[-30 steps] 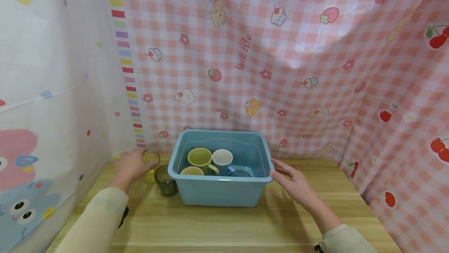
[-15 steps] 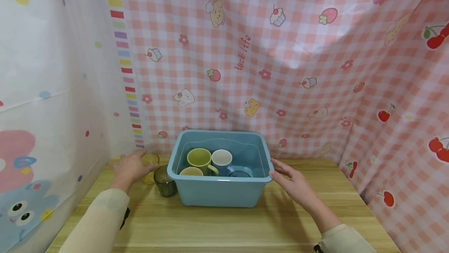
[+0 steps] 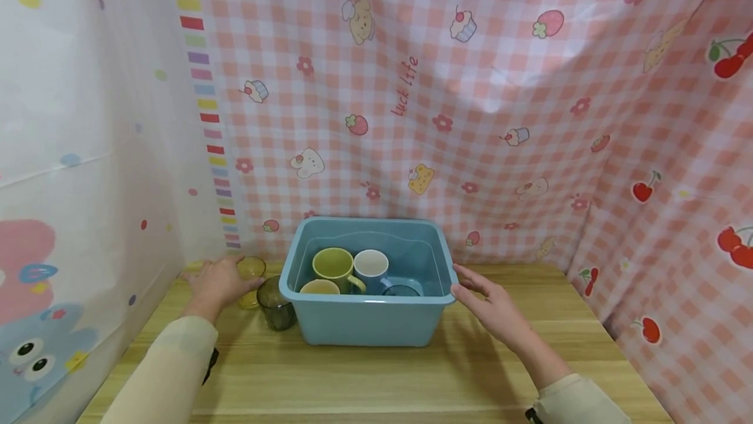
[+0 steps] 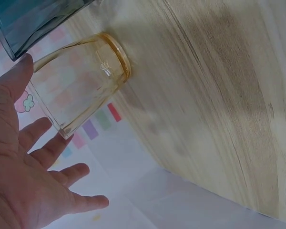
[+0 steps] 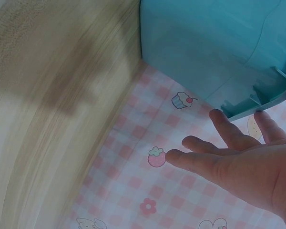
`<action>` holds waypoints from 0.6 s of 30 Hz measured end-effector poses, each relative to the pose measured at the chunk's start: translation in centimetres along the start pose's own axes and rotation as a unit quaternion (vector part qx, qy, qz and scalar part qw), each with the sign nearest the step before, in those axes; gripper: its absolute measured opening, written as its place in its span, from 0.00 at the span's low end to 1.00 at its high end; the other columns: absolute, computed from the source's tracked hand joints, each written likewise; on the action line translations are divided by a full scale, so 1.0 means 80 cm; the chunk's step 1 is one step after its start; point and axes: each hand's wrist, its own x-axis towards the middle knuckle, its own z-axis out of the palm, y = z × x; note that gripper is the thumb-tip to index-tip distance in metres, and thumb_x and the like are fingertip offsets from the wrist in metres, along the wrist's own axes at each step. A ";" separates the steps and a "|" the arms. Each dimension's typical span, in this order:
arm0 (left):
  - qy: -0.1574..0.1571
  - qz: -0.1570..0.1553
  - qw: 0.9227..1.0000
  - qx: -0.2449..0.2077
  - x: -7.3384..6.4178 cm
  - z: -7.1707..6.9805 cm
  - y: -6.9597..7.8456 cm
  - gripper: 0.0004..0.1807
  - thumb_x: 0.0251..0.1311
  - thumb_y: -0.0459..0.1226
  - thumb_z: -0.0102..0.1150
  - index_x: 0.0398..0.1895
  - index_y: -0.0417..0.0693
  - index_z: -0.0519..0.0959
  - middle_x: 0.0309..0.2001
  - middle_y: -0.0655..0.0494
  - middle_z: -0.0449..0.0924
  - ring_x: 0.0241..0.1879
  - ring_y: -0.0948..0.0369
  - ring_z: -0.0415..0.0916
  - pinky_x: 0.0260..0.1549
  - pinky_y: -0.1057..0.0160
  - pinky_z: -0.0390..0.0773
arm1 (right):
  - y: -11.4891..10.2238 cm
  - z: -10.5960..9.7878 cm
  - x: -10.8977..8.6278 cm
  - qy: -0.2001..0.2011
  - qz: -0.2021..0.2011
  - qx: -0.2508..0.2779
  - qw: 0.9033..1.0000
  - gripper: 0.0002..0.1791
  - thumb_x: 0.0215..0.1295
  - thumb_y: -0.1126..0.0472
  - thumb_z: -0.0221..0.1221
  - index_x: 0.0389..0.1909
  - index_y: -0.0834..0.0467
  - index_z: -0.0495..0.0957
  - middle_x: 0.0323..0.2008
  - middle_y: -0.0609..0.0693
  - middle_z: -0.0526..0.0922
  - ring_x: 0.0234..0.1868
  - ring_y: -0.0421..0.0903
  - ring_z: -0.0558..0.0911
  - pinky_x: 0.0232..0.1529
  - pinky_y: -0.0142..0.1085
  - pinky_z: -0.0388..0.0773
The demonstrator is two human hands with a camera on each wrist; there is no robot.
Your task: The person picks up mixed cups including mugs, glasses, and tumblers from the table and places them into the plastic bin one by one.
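An amber-tinted clear glass [image 4: 81, 76] stands upright on the table at the left. My left hand [image 3: 214, 287] is beside it, fingers spread, with the thumb and a fingertip at opposite sides of its rim in the left wrist view. Between that glass and the blue plastic tub [image 3: 370, 323] stands a smoky grey glass [image 3: 278, 306]. Inside the tub are a green mug [image 3: 333, 264], a white-and-blue mug [image 3: 372, 267], a cream-rimmed cup [image 3: 320, 287] and a bluish glass [image 3: 401, 291]. My right hand [image 3: 497, 309] touches the tub's right rim with extended fingers.
The wooden table [image 3: 365, 385] carries the tub near its back edge. A pink checked curtain [image 3: 376, 117] hangs close behind. White printed cloth [image 3: 106, 169] bounds the left side, and cherry-print cloth [image 3: 676, 241] the right.
My left thumb has lowered slightly beside the amber glass. The right hand stays at the tub's rim, and the tub and cups keep their places. The head view has shifted a little.
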 end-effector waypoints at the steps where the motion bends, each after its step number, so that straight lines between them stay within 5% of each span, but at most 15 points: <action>1: 0.000 -0.001 1.000 -0.001 0.000 0.001 0.000 0.50 0.65 0.65 0.66 0.79 0.40 0.68 0.73 0.26 0.70 0.73 0.20 0.58 0.64 0.08 0.44 | 0.000 0.000 0.000 0.000 0.000 0.000 1.000 0.35 0.80 0.38 0.57 0.82 0.44 0.66 0.73 0.62 0.77 0.76 0.63 0.73 0.70 0.64 0.76; 18: -0.017 -0.026 1.000 0.003 -0.006 -0.010 0.002 0.54 0.60 0.68 0.67 0.77 0.39 0.69 0.72 0.21 0.67 0.71 0.21 0.60 0.65 0.12 0.53 | -0.001 0.000 -0.001 0.004 0.005 -0.017 1.000 0.35 0.80 0.37 0.57 0.82 0.43 0.66 0.72 0.62 0.78 0.76 0.64 0.74 0.69 0.65 0.76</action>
